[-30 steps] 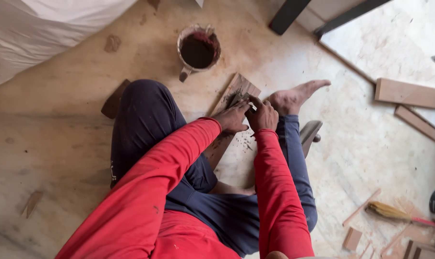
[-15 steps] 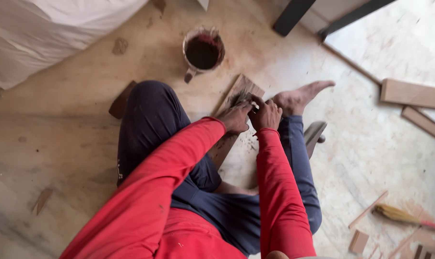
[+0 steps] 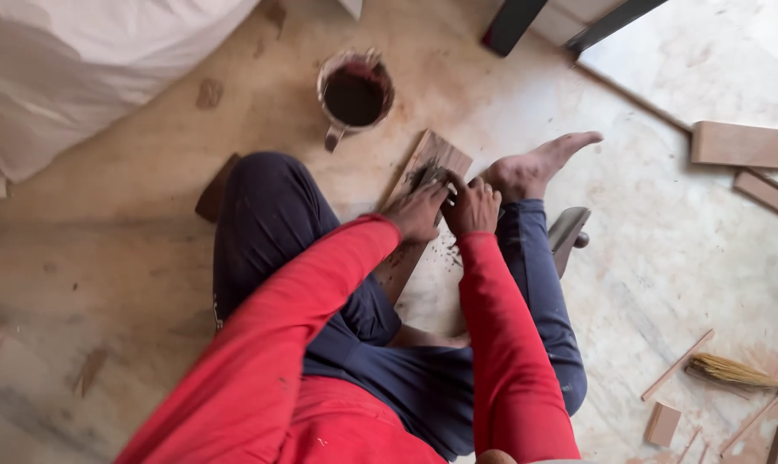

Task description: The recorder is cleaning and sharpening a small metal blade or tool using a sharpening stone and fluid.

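Little has shifted since the earlier frames: both hands stay pressed at the far end of the board (image 3: 430, 167), and only the view has drifted slightly, so the can sits a touch further right. That board is a narrow wooden plank lying on the floor (image 3: 106, 258) between the person's legs, its far end angled toward the can. It looks stiff and fairly light, with a rough, dusty face; a grip on its long edges near the middle would likely be surest, since the top end is smeared with dark material. Left hand (image 3: 416, 210) rests curled on the board, fingers bent over something small and dark that I cannot make out. Right hand (image 3: 473, 206) sits just beside it, touching it, fingers likewise curled down; whether it holds anything I cannot tell. A bare foot (image 3: 535, 167) lies just right of the board's end. Beyond it stands the can (image 3: 355, 90) of dark brown liquid. White sheeting (image 3: 80, 77) covers the floor's far left corner; planks (image 3: 741, 146) lie at the right edge, and a small broom (image 3: 732, 374) lies near the right corner among offcuts.
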